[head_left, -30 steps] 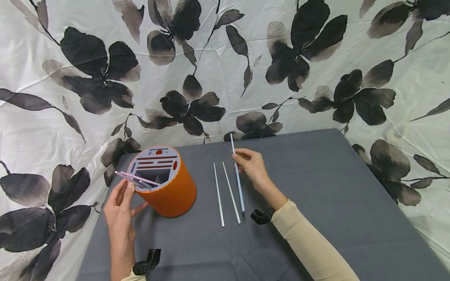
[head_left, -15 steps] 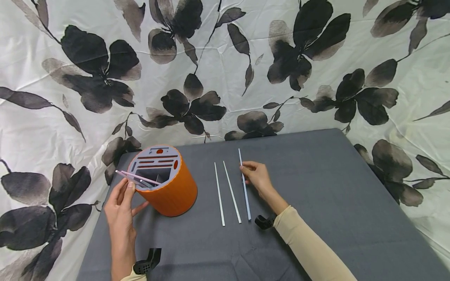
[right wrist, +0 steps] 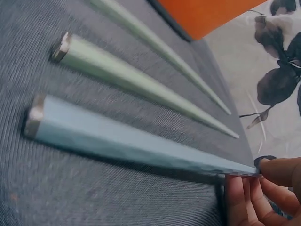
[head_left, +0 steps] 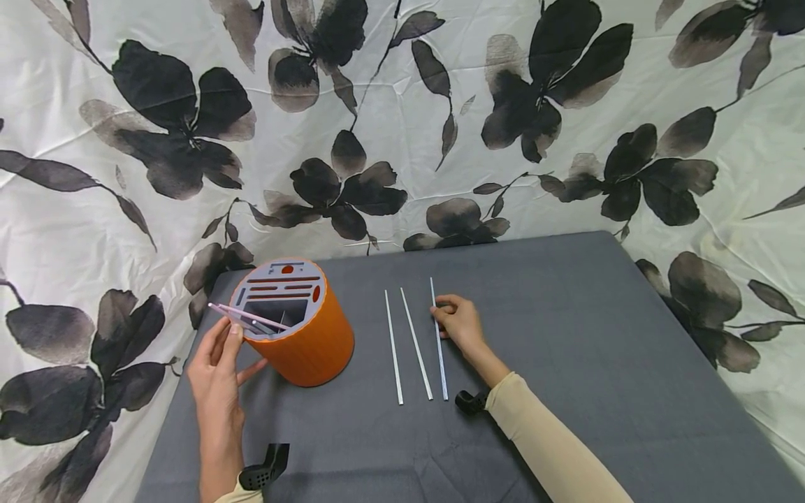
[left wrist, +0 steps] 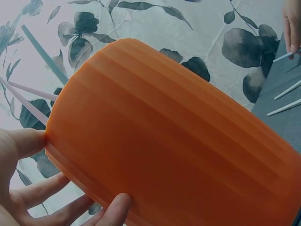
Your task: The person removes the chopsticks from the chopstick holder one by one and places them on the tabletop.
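My left hand (head_left: pixel 216 391) holds the side of an orange ribbed utensil holder (head_left: pixel 321 349) near its rim. Pink chopsticks (head_left: pixel 258 318) lean in the open compartment; a bluish-green stick (left wrist: pixel 44 54) also sticks out past the rim in the left wrist view. Between thumb and fingertips, my right hand (head_left: pixel 462 325) pinches the thin upper end of a light blue chopstick (head_left: pixel 441 363). That chopstick lies along the grey cloth, its thick silver-tipped end toward me. Just left of it lie two pale green chopsticks (head_left: pixel 416 342), apart and pointing the same way.
Grey cloth (head_left: pixel 566 335) covers the table. Behind it hangs a white curtain (head_left: pixel 402 105) with dark flowers. The holder's grey top (head_left: pixel 283 272) has slots and round holes besides the open compartment. Each wrist wears a black band mount (head_left: pixel 264 469).
My right hand has moved right and toward me with the blue chopstick, which was slanted and raised and now lies beside the green pair. The left hand and holder stay put.
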The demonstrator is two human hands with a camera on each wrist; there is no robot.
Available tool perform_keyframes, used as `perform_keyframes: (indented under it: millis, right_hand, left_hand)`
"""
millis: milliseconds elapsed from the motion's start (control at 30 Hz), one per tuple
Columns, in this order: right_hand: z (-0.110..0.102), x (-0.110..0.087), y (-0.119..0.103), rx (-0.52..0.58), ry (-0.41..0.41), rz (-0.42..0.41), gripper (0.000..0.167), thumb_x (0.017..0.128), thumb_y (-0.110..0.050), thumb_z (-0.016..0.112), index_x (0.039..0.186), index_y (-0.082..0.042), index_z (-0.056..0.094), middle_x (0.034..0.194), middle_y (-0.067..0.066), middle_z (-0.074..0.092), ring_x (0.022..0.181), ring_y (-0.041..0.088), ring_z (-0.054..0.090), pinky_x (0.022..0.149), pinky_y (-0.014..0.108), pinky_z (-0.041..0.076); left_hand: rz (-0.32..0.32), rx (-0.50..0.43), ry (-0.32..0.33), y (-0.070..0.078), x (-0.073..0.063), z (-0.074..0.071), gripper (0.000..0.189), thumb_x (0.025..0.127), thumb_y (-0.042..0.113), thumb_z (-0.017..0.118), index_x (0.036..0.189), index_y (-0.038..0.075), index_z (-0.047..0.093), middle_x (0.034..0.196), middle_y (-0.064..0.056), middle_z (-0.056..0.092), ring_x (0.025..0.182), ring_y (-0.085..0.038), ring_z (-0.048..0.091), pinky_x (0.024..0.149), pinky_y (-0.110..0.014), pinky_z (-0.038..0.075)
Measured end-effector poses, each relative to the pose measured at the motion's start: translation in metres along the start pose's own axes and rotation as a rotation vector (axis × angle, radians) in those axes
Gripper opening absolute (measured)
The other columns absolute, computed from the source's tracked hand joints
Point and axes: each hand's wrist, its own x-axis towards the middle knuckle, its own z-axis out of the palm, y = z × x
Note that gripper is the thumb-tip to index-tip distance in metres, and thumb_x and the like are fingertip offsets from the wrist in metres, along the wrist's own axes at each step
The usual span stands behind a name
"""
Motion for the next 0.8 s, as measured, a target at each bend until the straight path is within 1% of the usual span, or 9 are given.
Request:
perform_keyframes:
  millis: [100,233,433,667,733,800]
  right_hand:
    - [0.001,0.000,0.002,-0.098,0.020,-0.057,0.028,0.094,-0.004,0.072,0.119,0.007,0.069,0.080,0.013,0.074,0.056,0.006,0.059,0.046,0.020,0.056]
    - [0.002,0.000,0.003,-0.209,0.030,-0.084,0.027,0.093,-0.009,0.076,0.117,0.003,0.072,0.081,0.013,0.075,0.056,0.008,0.061,0.048,0.023,0.059]
    - [0.007,0.001,0.006,-0.299,0.041,-0.081,0.029,0.094,-0.013,0.077,0.118,0.001,0.071,0.086,0.015,0.077,0.051,0.007,0.060,0.045,0.022,0.056]
    - [0.009,0.003,0.007,-0.394,0.054,-0.116,0.028,0.094,-0.015,0.077,0.117,0.000,0.072,0.085,0.012,0.079,0.040,0.004,0.057,0.044,0.023,0.052]
    - [0.010,0.003,0.008,-0.426,0.059,-0.129,0.028,0.094,-0.016,0.078,0.116,-0.002,0.072,0.083,0.009,0.078,0.040,0.005,0.057,0.046,0.024,0.053]
    - [0.011,0.003,0.009,-0.476,0.076,-0.157,0.027,0.093,-0.018,0.079,0.115,-0.003,0.073,0.081,0.007,0.077,0.045,0.007,0.060,0.052,0.028,0.055]
  left_hand:
    - [0.007,-0.010,-0.005,0.000,0.000,0.000,0.048,0.100,0.029,0.073,0.144,0.012,0.062,0.131,0.006,0.062,0.117,-0.010,0.060,0.055,-0.028,0.064]
    - [0.011,-0.017,-0.008,-0.001,0.000,-0.001,0.047,0.100,0.028,0.072,0.143,0.012,0.062,0.131,0.006,0.062,0.118,-0.011,0.060,0.055,-0.028,0.064]
    - [0.005,-0.007,-0.006,-0.001,0.000,-0.001,0.048,0.100,0.029,0.072,0.143,0.013,0.062,0.129,0.007,0.062,0.117,-0.010,0.061,0.055,-0.027,0.064]
    - [-0.003,-0.009,-0.008,-0.002,0.001,-0.002,0.047,0.100,0.029,0.072,0.143,0.014,0.062,0.129,0.007,0.063,0.117,-0.010,0.061,0.055,-0.027,0.064]
    - [-0.004,-0.007,-0.007,-0.002,0.001,-0.002,0.047,0.100,0.030,0.072,0.143,0.014,0.062,0.129,0.007,0.063,0.117,-0.010,0.061,0.055,-0.027,0.064]
    - [-0.007,-0.004,-0.007,-0.001,0.001,-0.001,0.047,0.099,0.031,0.073,0.143,0.014,0.063,0.129,0.007,0.063,0.117,-0.010,0.061,0.055,-0.027,0.064]
